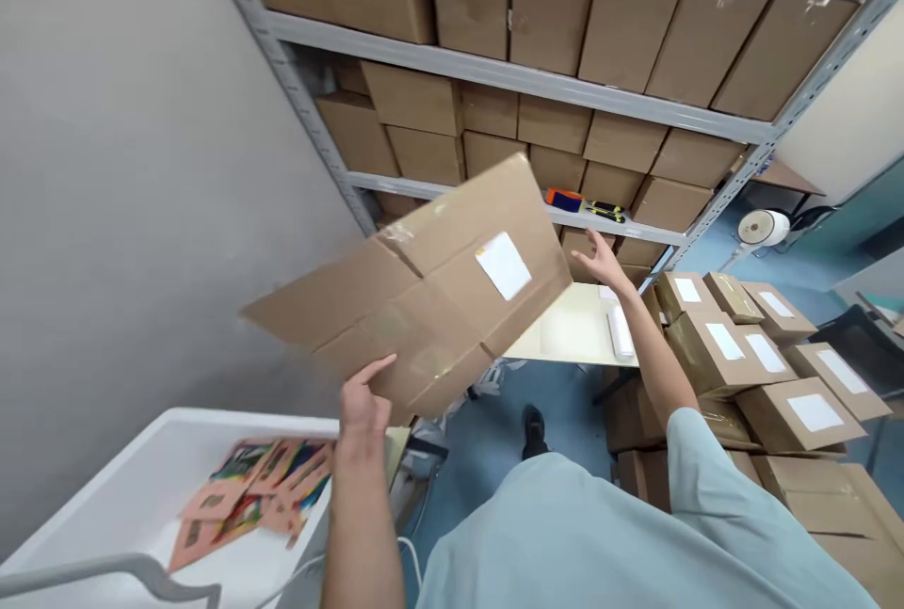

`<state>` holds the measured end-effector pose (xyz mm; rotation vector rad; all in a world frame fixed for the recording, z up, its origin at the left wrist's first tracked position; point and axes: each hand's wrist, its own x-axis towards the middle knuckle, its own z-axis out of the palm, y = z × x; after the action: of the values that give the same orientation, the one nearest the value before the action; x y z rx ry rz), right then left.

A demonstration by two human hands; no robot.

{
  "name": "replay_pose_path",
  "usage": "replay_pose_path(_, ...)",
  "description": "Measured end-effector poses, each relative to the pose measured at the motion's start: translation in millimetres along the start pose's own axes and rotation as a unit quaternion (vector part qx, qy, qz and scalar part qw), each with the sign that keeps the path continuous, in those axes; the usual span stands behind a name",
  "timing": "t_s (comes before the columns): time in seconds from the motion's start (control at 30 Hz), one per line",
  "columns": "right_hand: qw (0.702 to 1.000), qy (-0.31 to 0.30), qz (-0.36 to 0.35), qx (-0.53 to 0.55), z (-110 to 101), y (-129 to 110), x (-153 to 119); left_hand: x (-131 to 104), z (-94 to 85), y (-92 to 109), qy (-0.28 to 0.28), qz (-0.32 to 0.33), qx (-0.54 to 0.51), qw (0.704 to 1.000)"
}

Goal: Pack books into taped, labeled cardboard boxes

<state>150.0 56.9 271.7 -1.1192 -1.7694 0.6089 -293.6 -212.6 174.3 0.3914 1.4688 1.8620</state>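
Note:
A flattened cardboard box with a white label and strips of clear tape is held up in front of me, tilted. At its lower left edge, my left hand grips it, the thumb lying on the near face and the other fingers mostly hidden. My right hand is off the cardboard's right end, fingers apart and holding nothing. Close to that hand, on the shelf edge, lie yellow-and-black tools and an orange-and-blue item. Below it, a white roll rests on a pale tabletop.
Metal shelving full of cardboard boxes stands ahead. Labelled cartons are stacked at my right. A white tub with colourful pink packets is at lower left, beside the grey wall. A white fan-like device stands at far right.

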Motion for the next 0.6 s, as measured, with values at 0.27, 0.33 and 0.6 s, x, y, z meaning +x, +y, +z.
replay_pose_path(0.27, 0.977, -0.045, 0.143, 0.150, -68, 169, -34, 73, 184.1, -83, -0.131, -0.011, 0.082, 0.988)
replay_pose_path(0.33, 0.972, -0.032, 0.178, 0.151, -70, 196, -45, 90, 221.2, -102, -0.121, -0.006, 0.120, 0.985)
replay_pose_path(0.6, 0.950, 0.023, 0.298, 0.094, -16, 259, -101, 133, 278.3, -154, -0.076, -0.003, 0.174, 0.982)
